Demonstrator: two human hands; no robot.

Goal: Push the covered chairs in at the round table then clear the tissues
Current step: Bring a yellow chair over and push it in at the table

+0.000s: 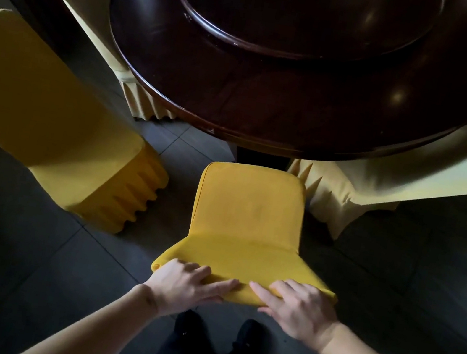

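Yellow covered chair [249, 211] sits right in front of both hands, seat front just short of the round table [300, 110] edge. Left hand [185, 282] and right hand [298, 305] each grip the backrest top, thumbs behind. Probably best to push evenly and straight, so it slides between the neighbouring chairs without snagging their skirts.

Yellow chair [249, 211] (plain), dark brown table [269, 105].
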